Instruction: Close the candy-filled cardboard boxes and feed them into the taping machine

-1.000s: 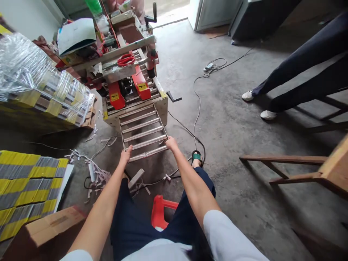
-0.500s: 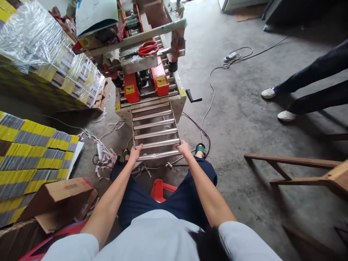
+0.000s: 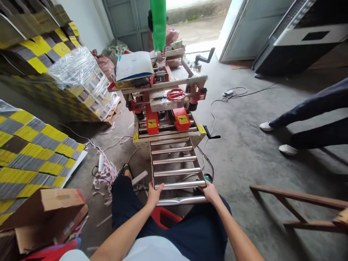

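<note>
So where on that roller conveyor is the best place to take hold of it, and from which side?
Probably at the near end of the roller conveyor, from the seated person's side. The side rails end there at open corners, one per hand, where the left hand and right hand already sit. The far end joins the red carton sealer, so it offers no free edge.

A bare grey concrete floor (image 3: 244,159) runs to an open doorway (image 3: 195,21), where bright daylight spills in. A grey panelled metal door (image 3: 127,20) stands to the left of it, next to a white plastered wall (image 3: 81,20). A white door leaf (image 3: 228,29) leans open on the right. A thin pale cable (image 3: 217,101) snakes over the floor. A brown wooden frame (image 3: 299,203) lies low at the right.
</note>
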Demonstrator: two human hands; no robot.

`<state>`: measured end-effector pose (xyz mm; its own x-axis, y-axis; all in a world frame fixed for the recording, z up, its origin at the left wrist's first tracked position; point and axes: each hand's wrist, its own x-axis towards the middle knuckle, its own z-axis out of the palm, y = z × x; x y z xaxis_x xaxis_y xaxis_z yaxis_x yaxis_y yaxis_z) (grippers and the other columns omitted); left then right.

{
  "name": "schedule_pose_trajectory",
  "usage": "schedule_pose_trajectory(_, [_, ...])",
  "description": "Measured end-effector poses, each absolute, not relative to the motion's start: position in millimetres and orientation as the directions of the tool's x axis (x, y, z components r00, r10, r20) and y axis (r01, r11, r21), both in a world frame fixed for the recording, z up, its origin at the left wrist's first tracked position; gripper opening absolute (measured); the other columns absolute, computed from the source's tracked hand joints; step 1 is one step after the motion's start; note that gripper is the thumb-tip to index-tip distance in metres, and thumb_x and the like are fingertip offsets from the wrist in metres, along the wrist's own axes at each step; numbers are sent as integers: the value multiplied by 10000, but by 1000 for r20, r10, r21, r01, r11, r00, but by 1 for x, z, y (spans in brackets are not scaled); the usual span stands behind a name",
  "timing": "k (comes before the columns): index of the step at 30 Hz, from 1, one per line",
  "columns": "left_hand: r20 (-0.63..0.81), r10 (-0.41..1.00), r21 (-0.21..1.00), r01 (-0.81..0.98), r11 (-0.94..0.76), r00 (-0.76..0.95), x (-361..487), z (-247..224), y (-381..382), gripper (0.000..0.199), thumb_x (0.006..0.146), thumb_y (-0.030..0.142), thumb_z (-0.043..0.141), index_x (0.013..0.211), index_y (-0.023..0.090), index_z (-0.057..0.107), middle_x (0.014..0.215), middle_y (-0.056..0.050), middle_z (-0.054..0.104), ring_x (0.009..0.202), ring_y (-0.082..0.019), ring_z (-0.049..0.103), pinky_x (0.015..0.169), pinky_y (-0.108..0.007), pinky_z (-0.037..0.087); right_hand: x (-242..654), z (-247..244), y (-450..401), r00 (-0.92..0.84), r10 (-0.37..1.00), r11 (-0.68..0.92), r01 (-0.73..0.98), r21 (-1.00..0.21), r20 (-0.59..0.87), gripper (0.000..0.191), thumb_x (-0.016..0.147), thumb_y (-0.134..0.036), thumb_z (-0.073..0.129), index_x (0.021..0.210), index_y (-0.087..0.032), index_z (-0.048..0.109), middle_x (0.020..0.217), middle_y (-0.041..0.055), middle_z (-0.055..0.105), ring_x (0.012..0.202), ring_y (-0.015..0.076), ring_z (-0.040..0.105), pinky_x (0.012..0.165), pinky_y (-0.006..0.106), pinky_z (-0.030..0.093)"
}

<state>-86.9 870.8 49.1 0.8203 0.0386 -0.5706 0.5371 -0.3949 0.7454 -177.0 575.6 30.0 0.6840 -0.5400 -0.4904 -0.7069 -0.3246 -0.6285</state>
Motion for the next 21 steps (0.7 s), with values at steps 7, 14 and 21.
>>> schedule_pose_trajectory(7, [-577, 23, 726, 526, -443, 816, -128, 63, 834, 604, 748, 415, 791, 1205, 135, 513, 1174, -210, 685, 1104, -281, 669, 981, -368, 478, -222, 15, 536, 610, -516, -263, -781, -567, -602, 259, 641, -233, 631, 889, -164, 659, 887, 88, 728, 843, 212, 658, 769, 277, 496])
schedule_pose_trajectory(14, [-579, 14, 712, 514, -478, 815, -130, 62, 837, 581, 771, 457, 772, 1195, 142, 529, 1153, -191, 692, 1099, -275, 666, 970, -364, 474, -228, 16, 539, 583, -555, -246, -796, -552, -593, 230, 619, -191, 676, 848, -168, 666, 783, 68, 708, 736, 189, 621, 711, 267, 477])
schedule_pose_trajectory(21, [-586, 33, 704, 529, -474, 810, -112, 62, 840, 643, 716, 507, 808, 1185, 145, 557, 1111, -183, 708, 1079, -288, 674, 967, -371, 469, -209, 21, 545, 599, -540, -262, -787, -558, -591, 268, 636, -170, 639, 902, -146, 665, 855, 87, 724, 769, 186, 635, 701, 246, 480])
